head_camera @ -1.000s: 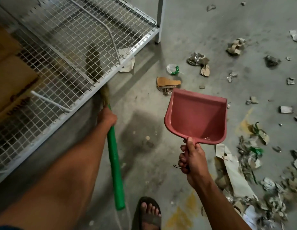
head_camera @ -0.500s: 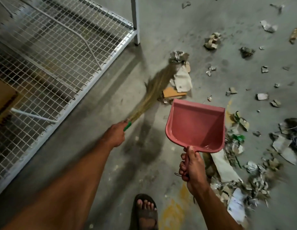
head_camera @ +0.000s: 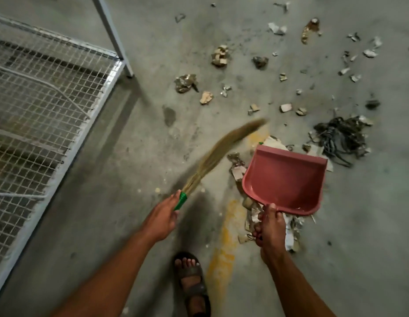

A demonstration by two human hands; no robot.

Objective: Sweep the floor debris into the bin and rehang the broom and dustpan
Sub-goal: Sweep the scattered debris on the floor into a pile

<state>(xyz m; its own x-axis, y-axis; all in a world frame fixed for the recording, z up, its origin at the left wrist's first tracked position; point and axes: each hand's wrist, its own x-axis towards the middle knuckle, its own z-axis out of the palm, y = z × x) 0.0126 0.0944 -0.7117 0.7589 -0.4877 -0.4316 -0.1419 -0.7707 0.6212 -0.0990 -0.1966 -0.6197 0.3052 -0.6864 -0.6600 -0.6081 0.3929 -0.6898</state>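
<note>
My left hand [head_camera: 162, 218] grips the green handle of a straw broom [head_camera: 224, 148]. Its blurred bristles reach up and right over the concrete floor, their tip just left of a heap of paper and cardboard scraps [head_camera: 239, 170]. My right hand [head_camera: 270, 227] holds the handle of a pink dustpan [head_camera: 285, 179], which hangs tilted above that heap with nothing visible inside it. Loose debris [head_camera: 220, 56] is scattered across the floor beyond. No bin is in view.
A white wire-mesh rack [head_camera: 50, 106] fills the left side, its leg [head_camera: 128, 69] standing on the floor. A tangle of dark cord [head_camera: 340, 138] lies right of the dustpan. My sandalled foot [head_camera: 192, 282] stands at the bottom centre beside a yellow stain [head_camera: 224, 243].
The broom has swung out from under the rack and to the right, towards the scrap heap beside the dustpan. The view has shifted right, and the dustpan stays held in my right hand.
</note>
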